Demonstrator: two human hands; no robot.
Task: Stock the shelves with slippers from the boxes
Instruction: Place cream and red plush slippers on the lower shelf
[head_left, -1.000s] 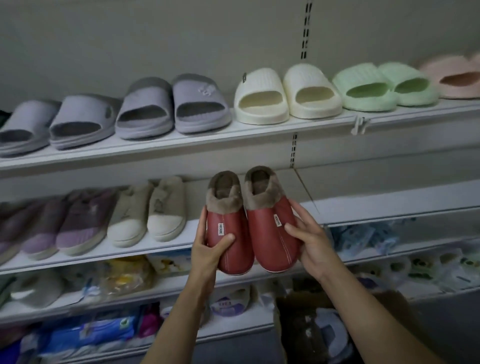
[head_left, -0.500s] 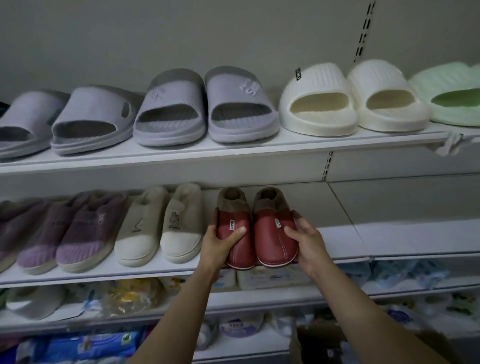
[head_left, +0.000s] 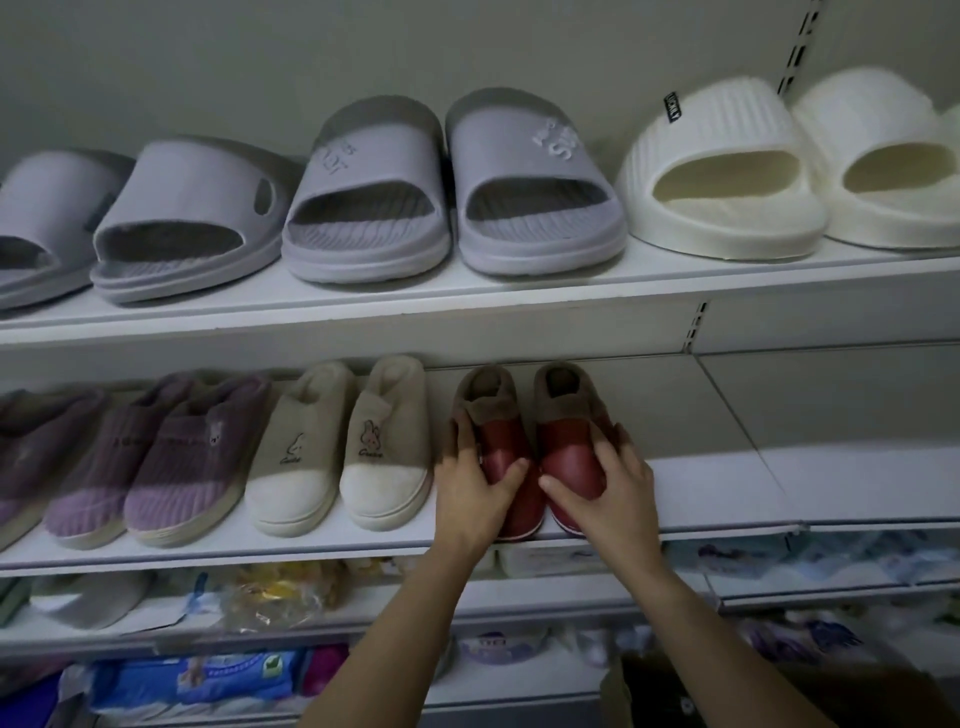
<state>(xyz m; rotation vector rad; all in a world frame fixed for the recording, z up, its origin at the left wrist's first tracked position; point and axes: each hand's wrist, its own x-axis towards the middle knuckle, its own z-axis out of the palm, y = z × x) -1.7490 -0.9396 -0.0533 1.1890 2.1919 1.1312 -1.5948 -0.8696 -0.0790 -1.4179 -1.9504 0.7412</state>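
Observation:
A pair of red slippers with brown fleece collars rests side by side on the middle shelf (head_left: 727, 493), toes toward me. My left hand (head_left: 470, 493) is wrapped over the left red slipper (head_left: 501, 441) and covers its toe. My right hand (head_left: 613, 488) grips the right red slipper (head_left: 563, 447) from its right side. Both slippers touch the shelf board, just right of a beige and white pair (head_left: 337, 457).
Purple fabric slippers (head_left: 140, 467) fill the middle shelf's left. Grey slides (head_left: 452, 192) and cream slides (head_left: 727, 176) line the top shelf (head_left: 467, 306). The middle shelf is bare to the right of my hands. Packaged goods fill lower shelves; a dark cardboard box (head_left: 831, 691) stands bottom right.
Both hands carried the red pair forward and down from the air onto the middle shelf. My view moved closer and leftward along the shelves.

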